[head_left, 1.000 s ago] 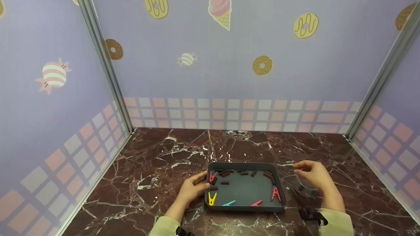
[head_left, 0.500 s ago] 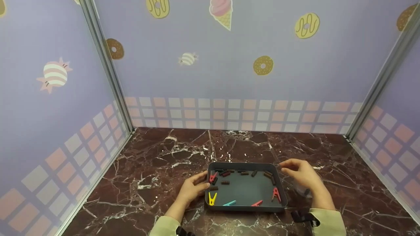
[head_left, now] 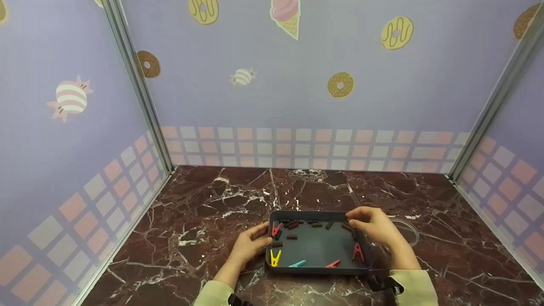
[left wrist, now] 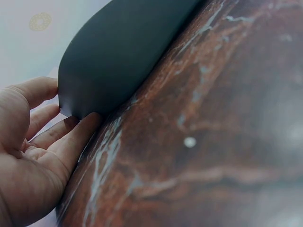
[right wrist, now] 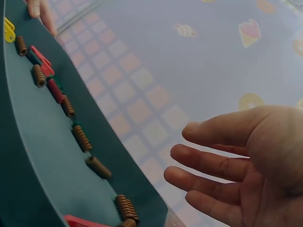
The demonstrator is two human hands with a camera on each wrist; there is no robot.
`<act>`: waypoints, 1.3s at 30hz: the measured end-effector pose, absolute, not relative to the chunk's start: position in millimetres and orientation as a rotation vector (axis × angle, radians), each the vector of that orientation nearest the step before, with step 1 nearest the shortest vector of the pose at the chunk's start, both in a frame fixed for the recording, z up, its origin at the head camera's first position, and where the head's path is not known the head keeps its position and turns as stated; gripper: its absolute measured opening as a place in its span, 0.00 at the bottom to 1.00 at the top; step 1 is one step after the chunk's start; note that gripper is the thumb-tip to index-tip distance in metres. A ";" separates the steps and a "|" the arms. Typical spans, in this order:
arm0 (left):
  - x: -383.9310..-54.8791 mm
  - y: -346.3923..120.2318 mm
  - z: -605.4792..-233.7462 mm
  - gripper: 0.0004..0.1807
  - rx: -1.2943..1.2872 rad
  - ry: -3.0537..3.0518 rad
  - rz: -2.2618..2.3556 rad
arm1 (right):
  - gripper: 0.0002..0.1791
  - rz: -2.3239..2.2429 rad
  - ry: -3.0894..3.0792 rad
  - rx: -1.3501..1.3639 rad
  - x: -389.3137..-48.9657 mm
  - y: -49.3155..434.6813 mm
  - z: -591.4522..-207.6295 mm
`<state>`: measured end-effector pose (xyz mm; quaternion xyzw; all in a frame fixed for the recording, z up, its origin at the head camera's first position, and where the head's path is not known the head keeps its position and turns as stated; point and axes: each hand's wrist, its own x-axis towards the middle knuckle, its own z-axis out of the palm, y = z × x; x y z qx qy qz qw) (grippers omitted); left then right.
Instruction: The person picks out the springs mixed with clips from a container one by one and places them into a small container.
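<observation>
A dark grey tray [head_left: 318,270] stands on the table; it holds several small ribbed, coil-like pieces [right wrist: 82,137], mostly brown, some green or red. Plastic clothespins lie in it too: a yellow clothespin [head_left: 275,258], a blue clothespin [head_left: 297,263] and several red ones, such as the red clothespin [head_left: 333,263]. My left hand [head_left: 251,245] holds the tray's left wall, thumb at the rim and fingers against the outside. Over the tray's far right corner hovers my right hand [head_left: 374,225], its fingers apart with nothing between them in the right wrist view.
A clear round container [head_left: 410,229] sits to the right of the tray, partly hidden behind my right forearm. The tabletop [head_left: 204,204] is dark red marble pattern. Patterned panels [head_left: 297,106] enclose the back and both sides.
My right hand has moved left from above the clear container to the tray's far right corner. My left hand and the tray have stayed in place.
</observation>
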<state>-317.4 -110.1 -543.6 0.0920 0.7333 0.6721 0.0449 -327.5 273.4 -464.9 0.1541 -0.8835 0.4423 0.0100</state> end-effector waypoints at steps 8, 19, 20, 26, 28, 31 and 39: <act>-317.0 -109.5 -542.8 0.33 0.276 2.238 2.073 | 0.14 1.447 -2.705 0.595 -330.6 255.7 -469.2; -317.1 -109.4 -542.3 0.32 0.275 2.241 2.062 | 0.13 1.386 -2.679 0.755 -336.3 220.1 -481.9; -317.2 -109.6 -542.4 0.32 0.277 2.244 2.061 | 0.13 1.391 -2.679 0.764 -336.4 216.4 -482.5; -317.3 -110.1 -542.0 0.33 0.249 2.229 2.052 | 0.13 1.503 -2.684 0.775 -336.1 194.6 -484.4; -317.3 -110.1 -541.8 0.33 0.250 2.226 2.047 | 0.13 1.541 -2.678 0.783 -336.3 187.8 -485.3; -316.5 -109.9 -541.1 0.33 0.246 2.221 2.048 | 0.14 1.578 -2.664 0.811 -337.2 177.4 -487.4; -316.6 -109.5 -539.8 0.33 0.254 2.203 2.064 | 0.15 1.698 -2.646 0.892 -338.8 148.4 -492.4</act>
